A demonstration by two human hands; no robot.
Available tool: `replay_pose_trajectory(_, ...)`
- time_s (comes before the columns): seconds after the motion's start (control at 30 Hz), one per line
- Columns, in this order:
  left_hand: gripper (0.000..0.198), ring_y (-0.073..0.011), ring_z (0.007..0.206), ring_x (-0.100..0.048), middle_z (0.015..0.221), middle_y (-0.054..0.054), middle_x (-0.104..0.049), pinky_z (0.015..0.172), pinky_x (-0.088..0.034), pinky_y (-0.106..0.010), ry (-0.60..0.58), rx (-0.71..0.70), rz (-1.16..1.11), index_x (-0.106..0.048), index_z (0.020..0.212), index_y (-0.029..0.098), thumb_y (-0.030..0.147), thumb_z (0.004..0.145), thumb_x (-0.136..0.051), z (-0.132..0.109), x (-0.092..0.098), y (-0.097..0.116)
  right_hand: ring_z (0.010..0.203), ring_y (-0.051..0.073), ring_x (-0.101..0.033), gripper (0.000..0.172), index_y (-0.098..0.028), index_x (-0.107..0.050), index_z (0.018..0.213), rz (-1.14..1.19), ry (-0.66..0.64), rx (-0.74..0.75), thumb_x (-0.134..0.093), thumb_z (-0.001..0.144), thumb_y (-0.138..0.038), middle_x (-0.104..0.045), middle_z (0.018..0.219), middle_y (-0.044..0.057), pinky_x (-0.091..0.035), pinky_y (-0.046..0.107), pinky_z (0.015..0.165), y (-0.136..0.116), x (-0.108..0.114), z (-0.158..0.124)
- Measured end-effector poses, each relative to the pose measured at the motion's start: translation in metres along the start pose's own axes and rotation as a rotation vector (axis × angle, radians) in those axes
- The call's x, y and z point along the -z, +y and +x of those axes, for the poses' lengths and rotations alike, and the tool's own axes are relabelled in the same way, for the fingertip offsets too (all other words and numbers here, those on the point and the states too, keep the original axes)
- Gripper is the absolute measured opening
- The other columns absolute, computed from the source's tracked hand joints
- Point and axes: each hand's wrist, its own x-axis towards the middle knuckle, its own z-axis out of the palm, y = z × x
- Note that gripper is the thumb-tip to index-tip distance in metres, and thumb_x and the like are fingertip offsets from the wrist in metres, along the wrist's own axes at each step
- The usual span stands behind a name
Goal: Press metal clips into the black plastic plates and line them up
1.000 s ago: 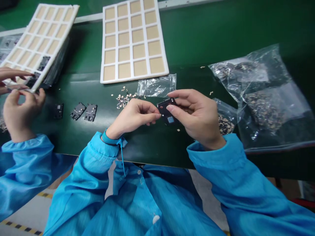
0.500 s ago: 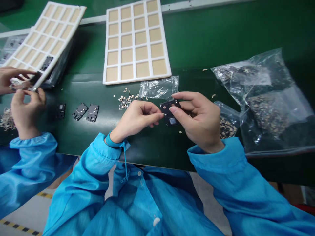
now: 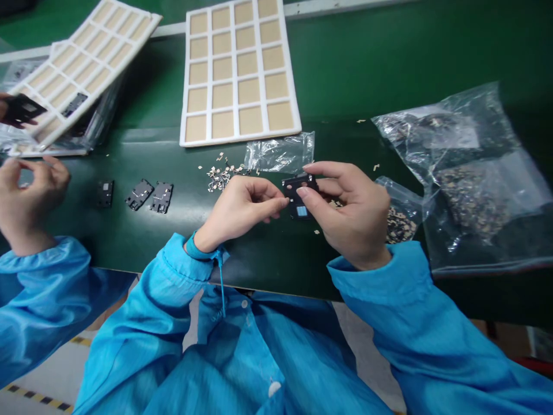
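My right hand [image 3: 352, 210] grips a small black plastic part [image 3: 298, 197] by its right side, thumb in front and fingers behind. The part has round holes near its top and a shiny bluish square low on its face. At the part's left edge, my left hand [image 3: 246, 207] has thumb and forefinger pinched together; anything between the fingertips is too small to make out. A blue band circles my left wrist. Just beyond that hand lies a loose pile of tiny metal pieces [image 3: 219, 177]. Two similar black parts [image 3: 161, 197] rest on the table to its left.
A white tray with beige cells [image 3: 234, 89] lies ahead; an empty clear bag [image 3: 280, 153] touches its near edge. Bags of tiny pieces [image 3: 470, 196] lie at right. At left, a co-worker's hand [image 3: 32, 193] is near another black part [image 3: 105, 193] and a tilted tray [image 3: 99, 49].
My hands stay nearly in place; the black part has tilted slightly and its square reflects bluer. The co-worker's hands have moved left, one lifting a black part from near the tilted tray.
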Motion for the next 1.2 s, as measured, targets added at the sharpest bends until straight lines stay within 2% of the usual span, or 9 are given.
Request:
replay_pose_trajectory(0.33,0.012,-0.0061,0.047,-0.056,0.055,0.001,-0.063,0.046,-0.046,-0.015,0.001,-0.005,-0.002,-0.064,0.066,0.012,0.019,0.075,-0.065,0.0002,-0.0005,0.0001,0.060,0.017,-0.066,0.019,-0.023,-0.065,0.103,0.067,0.024,0.072,-0.063,0.084,-0.025,-0.073,0.080,0.001,-0.052,0.030,0.054,-0.0007,-0.0015,0.0008)
replay_pose_trajectory(0.5,0.012,-0.0065,0.048,-0.057,0.056,0.001,-0.063,0.047,-0.046,-0.015,0.014,-0.006,0.020,-0.064,0.067,0.012,0.020,0.076,-0.065,-0.0010,-0.0013,0.0005,0.056,0.016,-0.063,0.019,-0.025,-0.066,0.103,0.075,0.004,0.028,-0.063,0.085,-0.025,-0.072,0.077,-0.001,-0.054,0.029,0.057,-0.0014,-0.0017,-0.0004)
replay_pose_trajectory(0.67,0.012,-0.0060,0.048,-0.057,0.055,0.001,-0.063,0.046,-0.045,-0.014,0.046,-0.015,0.019,-0.065,0.066,0.011,0.019,0.075,-0.067,-0.0021,-0.0020,0.0030,0.063,0.015,-0.067,0.020,-0.021,-0.066,0.103,0.161,0.027,0.041,-0.065,0.084,-0.022,-0.074,0.081,0.000,-0.056,0.026,0.059,0.0010,-0.0050,-0.0007)
replay_pose_trajectory(0.83,0.009,-0.0056,0.048,-0.057,0.056,0.001,-0.064,0.047,-0.046,-0.014,0.022,0.054,-0.053,-0.067,0.070,0.009,0.017,0.075,-0.067,-0.0026,-0.0016,0.0076,0.070,0.017,-0.070,0.021,-0.022,-0.066,0.103,0.242,0.034,0.039,-0.066,0.083,-0.019,-0.074,0.079,-0.001,-0.058,0.027,0.062,0.0034,-0.0074,-0.0009)
replay_pose_trajectory(0.93,0.009,-0.0052,0.047,-0.057,0.055,0.000,-0.064,0.046,-0.046,-0.014,-0.002,0.058,-0.096,-0.066,0.069,0.009,0.015,0.075,-0.067,-0.0027,-0.0011,0.0081,0.075,0.019,-0.071,0.024,-0.023,-0.064,0.108,0.294,-0.009,-0.014,-0.067,0.084,-0.023,-0.074,0.084,0.001,-0.059,0.029,0.064,0.0033,-0.0071,-0.0007)
replay_pose_trajectory(1.1,0.010,-0.0049,0.047,-0.057,0.055,0.001,-0.064,0.047,-0.046,-0.013,-0.004,0.029,-0.135,-0.065,0.067,0.009,0.013,0.076,-0.066,-0.0024,-0.0001,0.0070,0.088,0.020,-0.071,0.032,-0.022,-0.062,0.112,0.445,-0.155,-0.150,-0.070,0.081,-0.025,-0.073,0.096,0.003,-0.061,0.031,0.073,0.0038,-0.0057,0.0032)
replay_pose_trajectory(1.2,0.010,-0.0048,0.048,-0.057,0.055,0.001,-0.064,0.047,-0.047,-0.013,-0.010,0.003,-0.139,-0.064,0.067,0.009,0.013,0.077,-0.065,-0.0026,0.0001,0.0066,0.083,0.019,-0.071,0.027,-0.021,-0.066,0.103,0.509,-0.217,-0.216,-0.072,0.077,-0.025,-0.074,0.092,0.002,-0.061,0.028,0.068,0.0039,-0.0054,0.0067)
